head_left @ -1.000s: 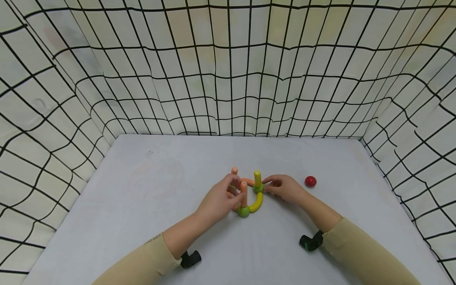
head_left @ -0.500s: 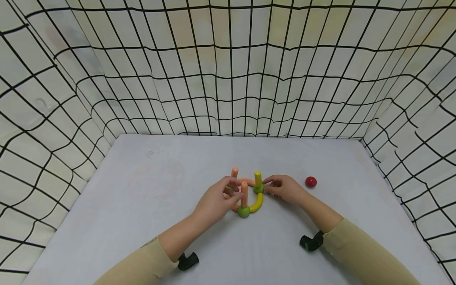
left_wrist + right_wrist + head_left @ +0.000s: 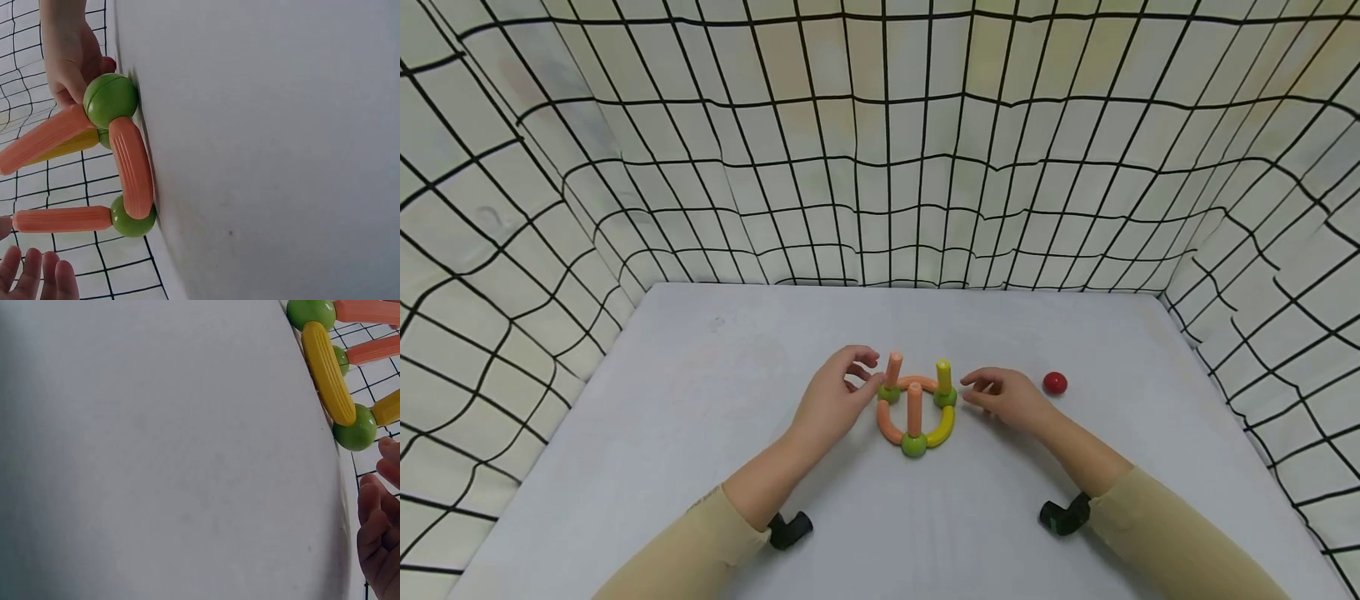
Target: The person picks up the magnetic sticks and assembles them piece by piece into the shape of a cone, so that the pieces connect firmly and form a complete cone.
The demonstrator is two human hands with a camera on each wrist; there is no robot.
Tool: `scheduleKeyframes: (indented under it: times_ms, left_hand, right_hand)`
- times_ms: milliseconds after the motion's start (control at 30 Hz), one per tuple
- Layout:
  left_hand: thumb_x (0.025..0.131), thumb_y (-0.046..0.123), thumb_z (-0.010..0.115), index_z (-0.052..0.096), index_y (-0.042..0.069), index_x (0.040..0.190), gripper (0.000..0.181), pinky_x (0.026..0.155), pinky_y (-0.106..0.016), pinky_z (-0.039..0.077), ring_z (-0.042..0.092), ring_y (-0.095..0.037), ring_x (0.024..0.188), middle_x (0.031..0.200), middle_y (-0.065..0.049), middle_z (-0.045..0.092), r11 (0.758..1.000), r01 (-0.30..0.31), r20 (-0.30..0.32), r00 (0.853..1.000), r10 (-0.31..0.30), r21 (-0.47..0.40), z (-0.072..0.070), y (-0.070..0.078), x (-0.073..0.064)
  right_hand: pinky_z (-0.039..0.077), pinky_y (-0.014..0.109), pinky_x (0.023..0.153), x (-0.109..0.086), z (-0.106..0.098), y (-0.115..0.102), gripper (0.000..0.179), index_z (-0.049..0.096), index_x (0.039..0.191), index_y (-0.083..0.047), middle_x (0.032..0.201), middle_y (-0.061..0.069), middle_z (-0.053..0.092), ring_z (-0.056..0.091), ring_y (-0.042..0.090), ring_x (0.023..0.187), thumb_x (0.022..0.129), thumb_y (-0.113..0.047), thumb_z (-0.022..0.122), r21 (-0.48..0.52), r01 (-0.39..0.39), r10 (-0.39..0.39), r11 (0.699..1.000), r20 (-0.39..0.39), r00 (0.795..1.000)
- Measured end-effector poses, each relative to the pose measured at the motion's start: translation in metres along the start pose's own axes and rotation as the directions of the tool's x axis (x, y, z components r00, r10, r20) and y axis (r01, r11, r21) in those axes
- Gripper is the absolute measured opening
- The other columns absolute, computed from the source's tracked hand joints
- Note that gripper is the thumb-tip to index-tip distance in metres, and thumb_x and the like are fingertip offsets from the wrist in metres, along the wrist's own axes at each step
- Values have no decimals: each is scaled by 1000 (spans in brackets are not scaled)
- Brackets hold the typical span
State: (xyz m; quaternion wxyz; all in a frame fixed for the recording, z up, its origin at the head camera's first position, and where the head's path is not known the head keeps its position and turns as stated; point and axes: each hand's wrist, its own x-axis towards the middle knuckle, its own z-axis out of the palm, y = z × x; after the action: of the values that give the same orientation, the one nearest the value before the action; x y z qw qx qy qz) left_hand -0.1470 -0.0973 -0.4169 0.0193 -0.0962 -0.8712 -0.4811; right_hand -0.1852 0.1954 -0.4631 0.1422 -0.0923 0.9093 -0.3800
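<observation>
A ring of curved toy rods joined by green balls lies on the table in the head view. Its curved pieces include an orange rod (image 3: pixel 889 423) and a yellow rod (image 3: pixel 942 427). From the balls rise straight rods: a front orange one (image 3: pixel 914 410), a rear-left orange one (image 3: pixel 893 369) and a yellow one (image 3: pixel 943 377). My left hand (image 3: pixel 835 390) is spread beside the rear-left upright, its thumb close to that rod. My right hand (image 3: pixel 1006 397) hovers just right of the right-hand green ball (image 3: pixel 945 397), fingers loosely bent around nothing; the right wrist view shows a gap there.
A red ball (image 3: pixel 1055 383) lies on the white table (image 3: pixel 737 358), right of my right hand. Black netting (image 3: pixel 887 167) over pale walls encloses the back and sides. A black device sits under each wrist, such as the right one (image 3: pixel 1064 515).
My left hand has drawn back leftward from around the front orange upright, uncovering the ring's left side. My right hand has shifted slightly right, off the green ball. The ring stays in place.
</observation>
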Motion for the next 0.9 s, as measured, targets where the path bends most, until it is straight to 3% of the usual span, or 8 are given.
scheduleKeyframes:
  times_ms: [233,467,667,900]
  left_hand:
    - [94,30,71,61,20,129,38,79,-35,51,59,-21,99,123,2,62,999,20,16,1000,-20,38,1,-3,9]
    - [92,35,72,64,23,128,38,74,-36,52,60,-21,89,122,-2,64,999,32,43,999,-33,36,5,-1,15]
    - [92,36,72,64,25,127,38,75,-36,52,59,-21,92,121,-2,65,999,26,55,998,-28,30,6,-2,18]
    - [92,35,72,66,27,123,32,75,-35,52,59,-22,93,112,10,65,999,19,58,998,-21,27,6,-4,21]
  right_hand:
    - [48,31,62,-11,-19,5,30,71,119,-18,100,0,65,57,19,76,92,-29,73,-17,-16,15,1000,-71,997]
    - [47,31,62,-24,-45,21,34,69,121,-11,104,6,63,53,22,82,93,-28,72,-15,-10,8,1000,-131,991]
    - [45,32,66,-36,-69,35,42,66,127,-8,106,8,63,52,22,87,94,-34,69,-22,-37,32,999,-169,985]
    - [46,32,67,-46,-88,55,45,61,134,-9,116,12,60,53,26,93,96,-33,67,-53,-99,87,994,-189,978]
